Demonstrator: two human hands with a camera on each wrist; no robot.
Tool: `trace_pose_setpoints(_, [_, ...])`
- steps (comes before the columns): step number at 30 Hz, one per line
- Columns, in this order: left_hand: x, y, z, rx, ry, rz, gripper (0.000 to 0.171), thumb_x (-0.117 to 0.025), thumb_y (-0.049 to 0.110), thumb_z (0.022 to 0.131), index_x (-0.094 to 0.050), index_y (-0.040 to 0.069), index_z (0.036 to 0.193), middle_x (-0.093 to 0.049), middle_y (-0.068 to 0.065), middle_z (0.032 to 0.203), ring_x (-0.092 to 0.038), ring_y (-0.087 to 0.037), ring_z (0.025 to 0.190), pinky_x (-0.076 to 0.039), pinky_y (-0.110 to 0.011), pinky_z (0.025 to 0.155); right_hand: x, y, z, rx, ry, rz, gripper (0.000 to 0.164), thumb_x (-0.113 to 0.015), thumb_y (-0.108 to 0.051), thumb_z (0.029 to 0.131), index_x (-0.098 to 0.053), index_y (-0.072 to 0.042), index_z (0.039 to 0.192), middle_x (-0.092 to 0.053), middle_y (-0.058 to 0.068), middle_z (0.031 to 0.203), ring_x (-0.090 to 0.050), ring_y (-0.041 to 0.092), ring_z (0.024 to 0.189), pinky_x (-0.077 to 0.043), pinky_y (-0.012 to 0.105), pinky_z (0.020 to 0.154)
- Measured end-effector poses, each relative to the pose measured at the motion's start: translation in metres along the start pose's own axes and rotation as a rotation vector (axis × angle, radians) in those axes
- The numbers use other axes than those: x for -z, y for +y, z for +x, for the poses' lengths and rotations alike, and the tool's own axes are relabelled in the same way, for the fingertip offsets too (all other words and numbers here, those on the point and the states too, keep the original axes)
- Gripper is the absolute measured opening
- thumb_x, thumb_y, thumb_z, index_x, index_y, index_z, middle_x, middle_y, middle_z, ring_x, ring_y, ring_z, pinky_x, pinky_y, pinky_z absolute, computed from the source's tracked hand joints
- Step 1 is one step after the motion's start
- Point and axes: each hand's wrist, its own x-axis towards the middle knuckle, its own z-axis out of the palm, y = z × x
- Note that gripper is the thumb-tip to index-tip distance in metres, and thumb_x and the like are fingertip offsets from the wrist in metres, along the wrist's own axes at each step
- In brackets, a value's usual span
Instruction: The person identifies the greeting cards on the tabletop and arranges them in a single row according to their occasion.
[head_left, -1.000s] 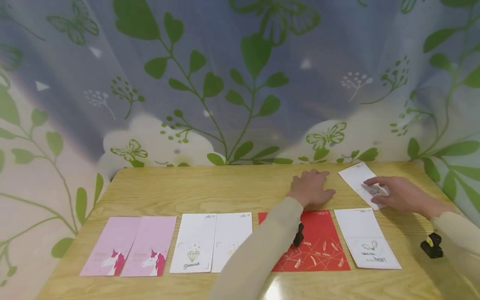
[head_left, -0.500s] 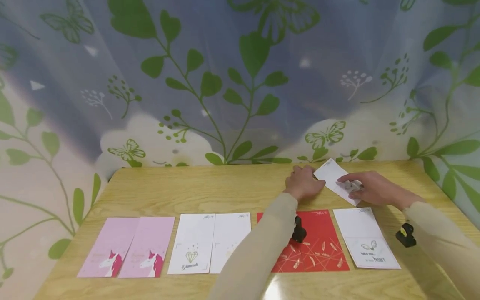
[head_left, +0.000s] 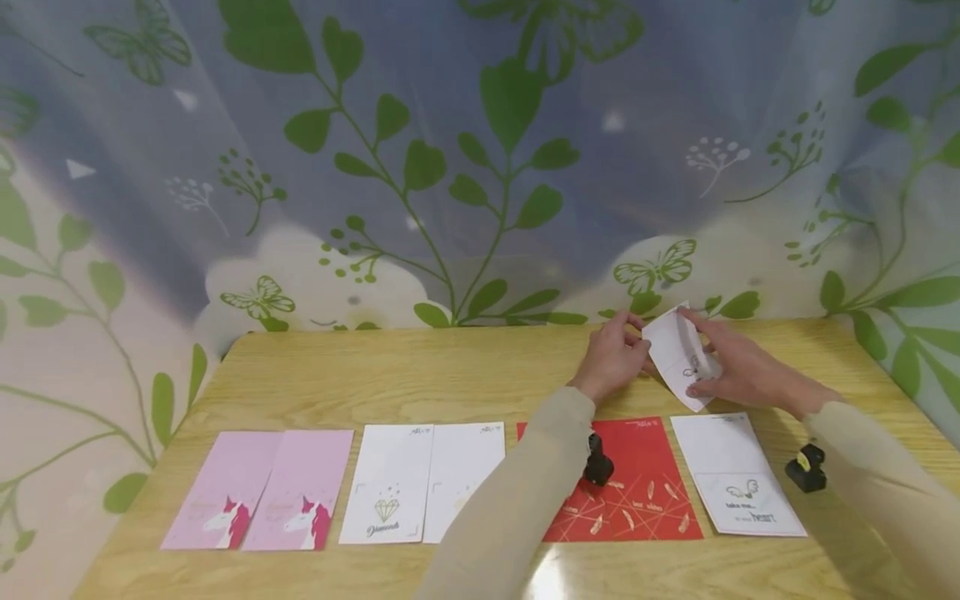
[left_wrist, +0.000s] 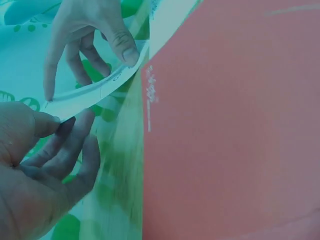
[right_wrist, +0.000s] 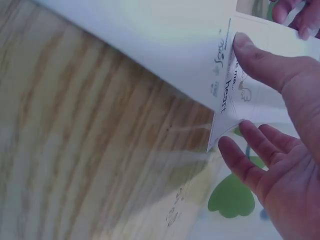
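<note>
A white greeting card point(head_left: 667, 343) is held up near the back right of the table, bowed along its length. My right hand point(head_left: 750, 372) grips its two ends, with the thumb and fingers spread apart. The left hand point(head_left: 609, 360) pinches the card's left edge between thumb and forefinger, as the left wrist view shows at the white card point(left_wrist: 82, 105). In the right wrist view, winged art and the word "heart" show on this card point(right_wrist: 267, 97). A matching white card point(head_left: 738, 475) lies flat on the table in front of the right hand.
Along the front of the wooden table point(head_left: 420, 367) lie two pink unicorn cards point(head_left: 217, 492), two white cards, one with a diamond print point(head_left: 386, 487), and red cards point(head_left: 645, 479) partly covered by the left sleeve. A leaf-patterned curtain point(head_left: 375, 208) hangs behind the table.
The right hand has brought the white card leftward to the left hand. It has lifted and bent the card, and the left hand has taken its left edge.
</note>
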Motion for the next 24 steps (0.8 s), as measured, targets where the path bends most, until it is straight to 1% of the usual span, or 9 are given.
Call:
trace_pose_setpoints(4, [0.0, 0.003, 0.0, -0.035, -0.027, -0.134, 0.018, -0.06, 0.012, 0.103, -0.056, 0.014, 0.12, -0.067, -0.004, 0.094, -0.077, -0.029, 0.083, -0.055, -0.023, 0.062, 0.007, -0.002, -0.002, 0.011, 0.051, -0.016, 0.121, -0.091, -0.006, 0.073, -0.011, -0.003, 0.163, -0.044, 0.036, 0.143, -0.062, 0.047, 0.108, -0.056, 0.05, 0.079])
trace_pose_setpoints(6, [0.001, 0.007, -0.001, -0.052, -0.042, -0.189, 0.019, -0.06, 0.01, 0.103, -0.055, 0.014, 0.121, -0.065, -0.004, 0.095, -0.077, -0.033, 0.087, -0.061, -0.031, 0.066, 0.012, -0.003, -0.003, 0.03, 0.093, -0.033, 0.121, -0.091, -0.004, 0.072, -0.012, -0.004, 0.163, -0.048, 0.035, 0.135, -0.062, 0.046, 0.106, -0.055, 0.045, 0.074])
trace_pose_setpoints(9, [0.001, 0.014, -0.003, -0.068, -0.07, -0.256, 0.021, -0.06, 0.01, 0.103, -0.055, 0.013, 0.123, -0.065, -0.003, 0.097, -0.076, -0.037, 0.091, -0.063, -0.043, 0.075, 0.02, -0.005, -0.007, 0.058, 0.168, -0.057, 0.113, -0.089, -0.002, 0.074, -0.019, -0.004, 0.162, -0.052, 0.032, 0.124, -0.062, 0.043, 0.099, -0.051, 0.036, 0.066])
trace_pose_setpoints(12, [0.001, 0.023, -0.004, -0.072, -0.09, -0.291, 0.022, -0.06, 0.011, 0.103, -0.055, 0.014, 0.124, -0.065, -0.002, 0.096, -0.077, -0.032, 0.085, -0.063, -0.044, 0.076, 0.029, -0.006, -0.013, 0.077, 0.241, -0.066, 0.102, -0.085, 0.002, 0.077, -0.026, -0.001, 0.16, -0.056, 0.029, 0.114, -0.062, 0.039, 0.092, -0.047, 0.028, 0.059])
trace_pose_setpoints(14, [0.0, 0.029, -0.006, -0.075, -0.108, -0.312, 0.022, -0.06, 0.011, 0.103, -0.056, 0.015, 0.124, -0.066, -0.002, 0.095, -0.077, -0.025, 0.079, -0.064, -0.039, 0.073, 0.035, -0.006, -0.017, 0.092, 0.285, -0.084, 0.095, -0.083, 0.005, 0.077, -0.031, 0.001, 0.157, -0.06, 0.026, 0.108, -0.063, 0.036, 0.087, -0.048, 0.025, 0.056])
trace_pose_setpoints(17, [-0.001, 0.038, -0.008, -0.076, -0.136, -0.324, 0.023, -0.061, 0.012, 0.103, -0.056, 0.016, 0.124, -0.066, -0.001, 0.095, -0.075, -0.016, 0.073, -0.063, -0.035, 0.071, 0.045, -0.006, -0.026, 0.1, 0.325, -0.106, 0.089, -0.081, 0.009, 0.078, -0.037, 0.0, 0.155, -0.064, 0.019, 0.096, -0.063, 0.018, 0.08, -0.047, 0.021, 0.054])
trace_pose_setpoints(21, [-0.004, 0.045, -0.012, -0.079, -0.189, -0.336, 0.025, -0.062, 0.01, 0.102, -0.056, 0.016, 0.126, -0.064, 0.001, 0.095, -0.077, -0.022, 0.077, -0.064, -0.035, 0.071, 0.055, -0.006, -0.04, 0.078, 0.339, -0.122, 0.084, -0.077, 0.009, 0.082, -0.041, -0.007, 0.155, -0.066, 0.013, 0.091, -0.053, -0.01, 0.077, -0.046, 0.013, 0.057])
trace_pose_setpoints(23, [-0.006, 0.047, -0.015, -0.077, -0.214, -0.347, 0.026, -0.062, 0.009, 0.102, -0.056, 0.015, 0.126, -0.063, 0.001, 0.095, -0.078, -0.028, 0.081, -0.064, -0.034, 0.069, 0.057, -0.006, -0.047, 0.062, 0.341, -0.123, 0.082, -0.075, 0.009, 0.084, -0.041, -0.01, 0.156, -0.066, 0.012, 0.091, -0.049, -0.015, 0.078, -0.045, 0.01, 0.059])
trace_pose_setpoints(24, [-0.007, 0.048, -0.016, -0.073, -0.223, -0.347, 0.026, -0.062, 0.009, 0.102, -0.057, 0.016, 0.126, -0.063, 0.001, 0.094, -0.078, -0.028, 0.081, -0.063, -0.032, 0.068, 0.057, -0.006, -0.05, 0.053, 0.346, -0.122, 0.081, -0.075, 0.009, 0.084, -0.041, -0.01, 0.155, -0.066, 0.012, 0.091, -0.048, -0.016, 0.079, -0.045, 0.01, 0.059])
